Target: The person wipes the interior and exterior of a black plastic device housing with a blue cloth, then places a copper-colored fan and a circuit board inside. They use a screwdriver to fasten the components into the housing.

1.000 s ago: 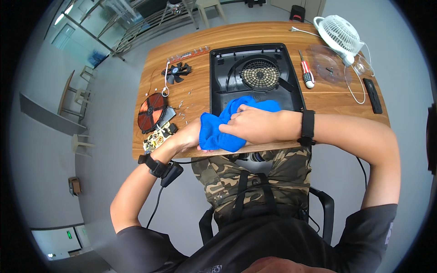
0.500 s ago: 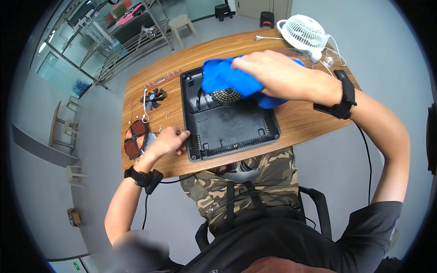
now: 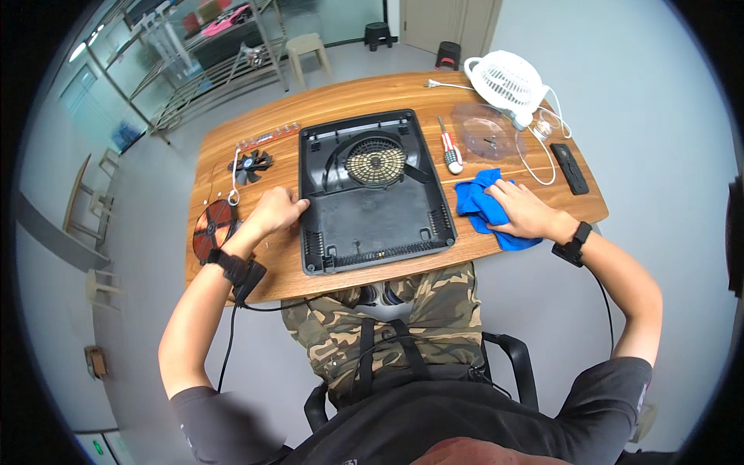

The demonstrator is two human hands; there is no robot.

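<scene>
A black plastic appliance housing (image 3: 372,222), like the bottom shell of an induction cooker, lies hollow side up on the table. Dust coats the round vent grille (image 3: 375,163) in its far half. My left hand (image 3: 277,211) is closed at the housing's left edge, thumb on the rim and the other fingers mostly hidden. To the right of the housing, my right hand (image 3: 527,211) rests on a crumpled blue cloth (image 3: 482,203), fingers bent round it and pressing it to the tabletop.
A copper coil (image 3: 213,231), a small black fan (image 3: 252,166) and a narrow circuit strip (image 3: 267,138) lie left of the housing. Right of it are a screwdriver (image 3: 449,147), a clear round dish (image 3: 484,133), a white desk fan (image 3: 508,84) with its cord, and a flat black bar (image 3: 570,168).
My right hand has brought the blue cloth from over the housing's vent down to the table on the right, uncovering the grille. My left hand has moved slightly up along the housing's left edge.
</scene>
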